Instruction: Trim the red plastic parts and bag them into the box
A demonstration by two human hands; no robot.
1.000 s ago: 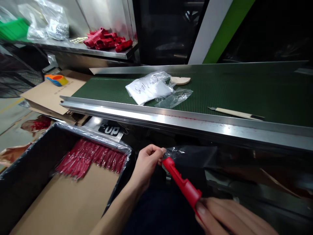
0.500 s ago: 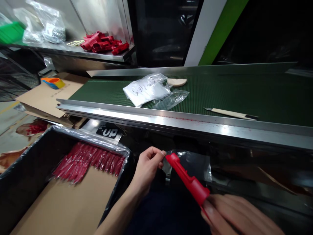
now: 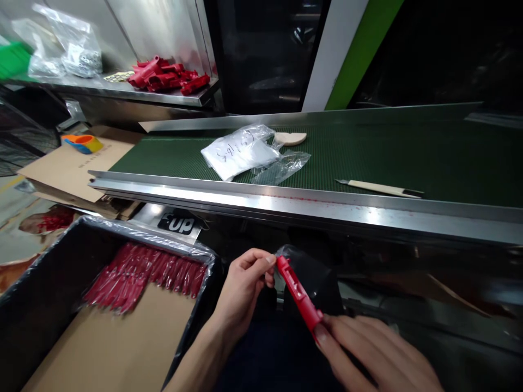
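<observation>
My left hand (image 3: 248,283) pinches the edge of a clear plastic bag (image 3: 312,270) in front of the conveyor. My right hand (image 3: 368,351) grips the lower end of a red plastic part (image 3: 299,294), which slants up and left. The part's upper tip is close to my left fingertips, at the bag's edge. Whether the tip is inside the bag I cannot tell. To the left, a lined bin (image 3: 81,220) holds a row of bagged red parts (image 3: 134,272) on cardboard.
On the green conveyor (image 3: 171,152) lie a white packet (image 3: 241,152), a pale half-round piece (image 3: 291,139) and a craft knife (image 3: 378,188). Loose red parts (image 3: 163,75) are heaped on a metal shelf. A tape roll (image 3: 85,143) rests on stacked cardboard.
My right hand has moved left with the red part, which has turned to show its open side. The bag has shifted behind the part. The whole view has moved slightly.
</observation>
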